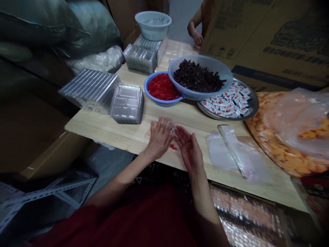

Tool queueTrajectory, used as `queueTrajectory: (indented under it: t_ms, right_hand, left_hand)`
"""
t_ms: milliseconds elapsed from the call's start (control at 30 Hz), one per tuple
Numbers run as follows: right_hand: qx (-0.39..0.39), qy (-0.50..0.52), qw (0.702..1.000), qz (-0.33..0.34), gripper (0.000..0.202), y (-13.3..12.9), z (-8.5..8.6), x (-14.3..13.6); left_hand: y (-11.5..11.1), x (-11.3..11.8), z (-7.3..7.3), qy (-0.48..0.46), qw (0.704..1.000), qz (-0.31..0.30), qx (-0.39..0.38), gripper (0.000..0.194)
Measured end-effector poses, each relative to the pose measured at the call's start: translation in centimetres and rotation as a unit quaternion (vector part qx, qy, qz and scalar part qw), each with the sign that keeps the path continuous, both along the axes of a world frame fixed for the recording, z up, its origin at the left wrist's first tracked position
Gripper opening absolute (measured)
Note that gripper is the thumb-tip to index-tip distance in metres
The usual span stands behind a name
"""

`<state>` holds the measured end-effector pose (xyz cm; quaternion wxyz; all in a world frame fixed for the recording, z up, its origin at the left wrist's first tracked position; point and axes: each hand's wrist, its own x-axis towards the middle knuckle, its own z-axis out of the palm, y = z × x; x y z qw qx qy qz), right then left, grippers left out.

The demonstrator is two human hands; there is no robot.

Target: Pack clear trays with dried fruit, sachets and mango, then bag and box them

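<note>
My left hand [159, 139] is flat with its fingers spread, palm down, over the near edge of the wooden table. Under and beside its fingers lies a clear plastic packet [148, 132] with something orange in it, mostly hidden. My right hand [189, 148] stands on its edge just to the right, palm turned left, fingers stretched out and holding nothing. Between the hands, a few small red pieces [173, 147] lie on the wood. Farther right is a stack of clear plastic bags [214, 151] with a thin bar [232, 151] lying across it.
Behind my hands are a blue bowl of red pieces [164, 104], a bowl of dark pieces [177, 84] and a metal bowl of small sachets [254, 111]. Clear trays [127, 103] are stacked left. Orange pieces [285, 151] lie right. Across the table shows another person's hand [197, 37].
</note>
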<state>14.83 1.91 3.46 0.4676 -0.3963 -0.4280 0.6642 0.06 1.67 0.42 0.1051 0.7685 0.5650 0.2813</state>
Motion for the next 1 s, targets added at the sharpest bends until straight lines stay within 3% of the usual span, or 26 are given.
queueTrajectory:
  t_ms: [67,133,200,267,300,367,433,500,767,1000]
  right_hand:
    - [0.018,-0.028,0.999,-0.012,0.068,-0.2,0.2,0.2]
    - [0.025,-0.031,0.999,0.008,0.065,-0.5,0.4,0.3]
    - [0.062,-0.063,0.995,0.039,0.058,-0.8,0.2,0.9]
    - [0.143,-0.163,0.976,0.035,0.050,-0.7,-0.8,2.1]
    - [0.189,-0.233,0.954,0.024,0.051,-0.5,-1.7,2.8]
    - [0.259,-0.373,0.891,0.020,0.073,0.3,-3.8,3.8]
    - [0.279,-0.474,0.833,0.061,0.097,1.2,-6.0,4.3]
    - [0.274,-0.528,0.796,0.111,0.104,2.0,-7.4,4.5]
    - [0.287,-0.568,0.758,0.141,0.101,1.2,-7.6,6.5]
    - [0.287,-0.577,0.753,0.130,0.099,-1.2,-8.4,8.2]
  left_hand:
    - [-0.7,0.3,0.3,-0.005,0.995,-0.099,-0.017,0.060]
    - [-1.1,-0.1,1.1,-0.017,0.990,-0.137,-0.023,0.057]
    - [-1.0,-2.3,2.3,-0.037,0.998,-0.055,0.005,0.048]
    - [-0.4,-6.0,3.8,-0.040,0.996,0.065,0.049,0.040]
    - [0.0,-8.2,4.7,-0.024,0.992,0.110,0.060,0.038]
    - [0.7,-12.6,6.2,0.045,0.988,0.139,0.043,0.035]
    - [1.4,-16.1,7.3,0.098,0.990,0.100,-0.012,0.031]
    - [2.2,-18.3,7.7,0.119,0.989,0.055,-0.064,0.027]
    - [5.6,-20.3,8.1,0.148,0.973,-0.040,-0.175,0.023]
    - [7.4,-20.7,8.6,0.203,0.953,-0.098,-0.204,0.024]
